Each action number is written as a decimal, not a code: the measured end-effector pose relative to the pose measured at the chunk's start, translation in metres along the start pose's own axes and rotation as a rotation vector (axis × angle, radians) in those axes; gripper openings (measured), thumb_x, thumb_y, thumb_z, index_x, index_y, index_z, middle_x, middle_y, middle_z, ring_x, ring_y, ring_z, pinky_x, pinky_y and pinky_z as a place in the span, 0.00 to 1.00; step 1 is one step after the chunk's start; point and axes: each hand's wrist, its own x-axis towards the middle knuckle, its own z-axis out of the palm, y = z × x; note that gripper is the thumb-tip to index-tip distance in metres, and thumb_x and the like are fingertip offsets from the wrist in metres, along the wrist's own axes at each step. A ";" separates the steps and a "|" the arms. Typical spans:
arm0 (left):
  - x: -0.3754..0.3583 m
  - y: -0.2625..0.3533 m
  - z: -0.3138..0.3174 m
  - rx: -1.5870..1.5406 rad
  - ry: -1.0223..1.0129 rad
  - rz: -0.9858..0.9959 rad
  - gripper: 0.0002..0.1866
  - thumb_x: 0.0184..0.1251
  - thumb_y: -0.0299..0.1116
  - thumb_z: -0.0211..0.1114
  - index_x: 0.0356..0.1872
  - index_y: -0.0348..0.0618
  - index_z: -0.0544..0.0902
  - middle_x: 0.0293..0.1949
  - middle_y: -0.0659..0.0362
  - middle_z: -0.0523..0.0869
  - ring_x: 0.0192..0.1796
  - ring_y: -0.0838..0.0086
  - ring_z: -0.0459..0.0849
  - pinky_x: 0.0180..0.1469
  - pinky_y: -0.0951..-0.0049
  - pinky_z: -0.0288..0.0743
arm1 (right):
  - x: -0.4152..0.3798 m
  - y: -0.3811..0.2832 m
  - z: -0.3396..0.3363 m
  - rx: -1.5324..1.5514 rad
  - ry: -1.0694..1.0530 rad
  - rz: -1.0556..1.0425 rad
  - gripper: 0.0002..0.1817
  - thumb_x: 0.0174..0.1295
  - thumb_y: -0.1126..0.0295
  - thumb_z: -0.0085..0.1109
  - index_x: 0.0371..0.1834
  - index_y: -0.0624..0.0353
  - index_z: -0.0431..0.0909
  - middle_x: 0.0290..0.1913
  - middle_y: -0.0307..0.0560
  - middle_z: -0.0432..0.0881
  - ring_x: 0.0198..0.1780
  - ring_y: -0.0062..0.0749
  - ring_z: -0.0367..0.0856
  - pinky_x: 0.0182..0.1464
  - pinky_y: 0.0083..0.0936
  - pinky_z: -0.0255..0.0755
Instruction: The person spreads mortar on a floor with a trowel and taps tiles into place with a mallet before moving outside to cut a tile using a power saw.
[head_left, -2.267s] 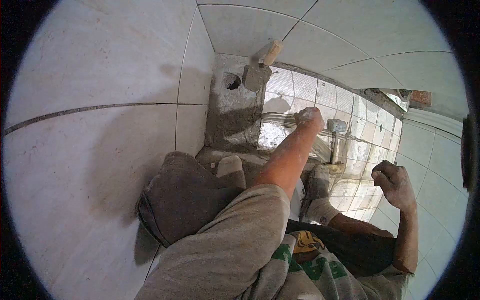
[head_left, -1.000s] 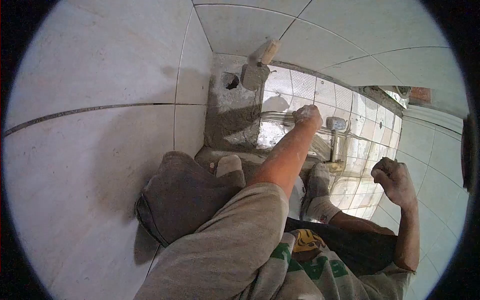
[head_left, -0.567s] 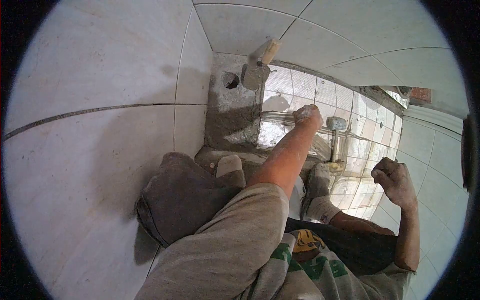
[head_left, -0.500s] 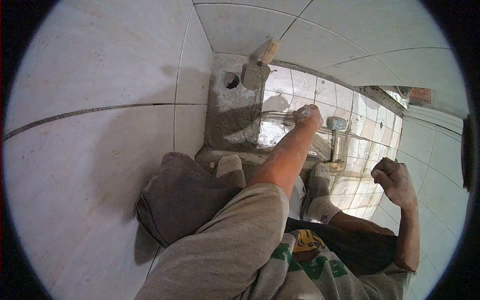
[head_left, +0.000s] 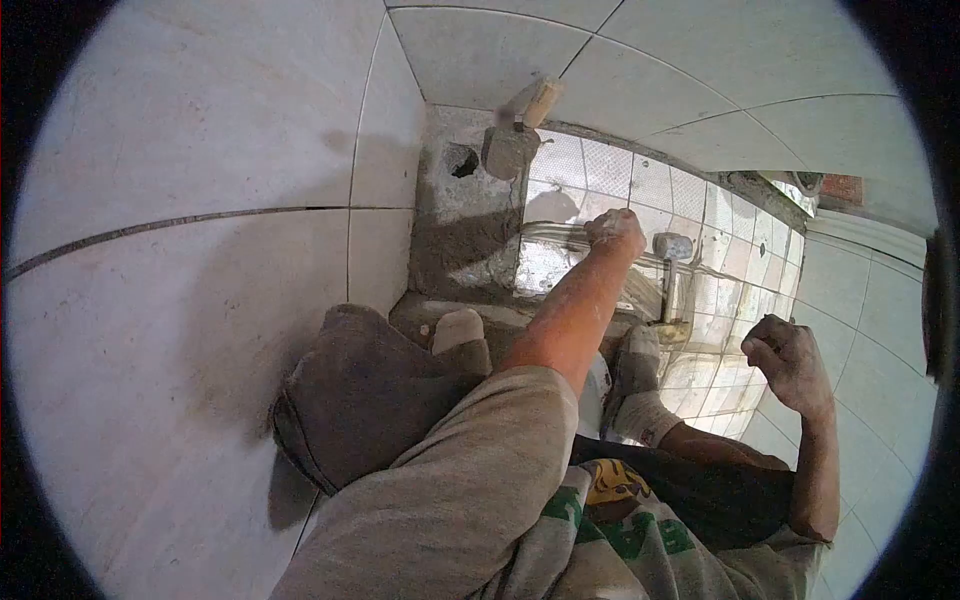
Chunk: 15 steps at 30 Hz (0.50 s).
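Observation:
My left hand [head_left: 615,232] reaches down to the small-tiled floor [head_left: 610,170], with its fingers closed in a fist over wet grey streaks. Whatever it may hold is hidden. A mallet [head_left: 673,247] with a pale head lies just to the right of this hand, its handle running toward my foot. My right hand [head_left: 790,365] is raised at the right, off the floor, with its fingers curled in. I cannot make out anything inside it. Both hands carry pale dust.
A trowel [head_left: 510,152] with a wooden handle lies in the far corner, beside a dark hole [head_left: 461,160] in the bare cement. My socked foot [head_left: 640,370] stands near a yellowish object [head_left: 672,333]. Large pale wall tiles [head_left: 200,330] enclose the left and far sides.

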 end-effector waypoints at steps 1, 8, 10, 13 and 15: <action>0.000 0.000 0.000 0.033 -0.024 0.003 0.24 0.66 0.47 0.58 0.55 0.39 0.78 0.55 0.45 0.80 0.58 0.52 0.79 0.58 0.54 0.74 | 0.000 0.000 -0.001 -0.004 -0.005 -0.006 0.08 0.59 0.72 0.59 0.29 0.68 0.80 0.26 0.53 0.80 0.25 0.37 0.79 0.32 0.32 0.71; 0.003 -0.002 0.001 0.021 -0.017 0.031 0.25 0.66 0.48 0.58 0.54 0.38 0.79 0.54 0.44 0.81 0.57 0.52 0.80 0.58 0.54 0.74 | -0.001 -0.004 -0.001 0.003 0.002 0.020 0.08 0.59 0.72 0.59 0.29 0.68 0.79 0.25 0.52 0.80 0.25 0.38 0.79 0.31 0.32 0.71; 0.001 -0.001 0.000 0.023 -0.021 0.022 0.24 0.65 0.47 0.59 0.52 0.37 0.80 0.54 0.44 0.81 0.56 0.51 0.81 0.58 0.54 0.75 | 0.000 -0.003 -0.001 -0.004 0.002 -0.001 0.08 0.59 0.72 0.59 0.28 0.68 0.79 0.25 0.52 0.80 0.25 0.38 0.79 0.31 0.32 0.71; -0.003 0.000 -0.004 0.009 -0.023 -0.008 0.22 0.65 0.46 0.58 0.51 0.37 0.81 0.53 0.44 0.82 0.55 0.52 0.81 0.57 0.56 0.75 | 0.000 -0.006 -0.002 -0.019 -0.007 0.018 0.09 0.60 0.72 0.59 0.28 0.69 0.79 0.25 0.53 0.80 0.26 0.39 0.79 0.32 0.33 0.71; -0.005 -0.001 -0.006 0.003 -0.021 0.003 0.22 0.65 0.45 0.58 0.51 0.37 0.81 0.52 0.44 0.82 0.55 0.52 0.81 0.57 0.56 0.76 | -0.001 -0.006 -0.002 -0.017 -0.005 0.025 0.09 0.59 0.72 0.59 0.29 0.69 0.79 0.25 0.53 0.80 0.26 0.40 0.79 0.32 0.33 0.71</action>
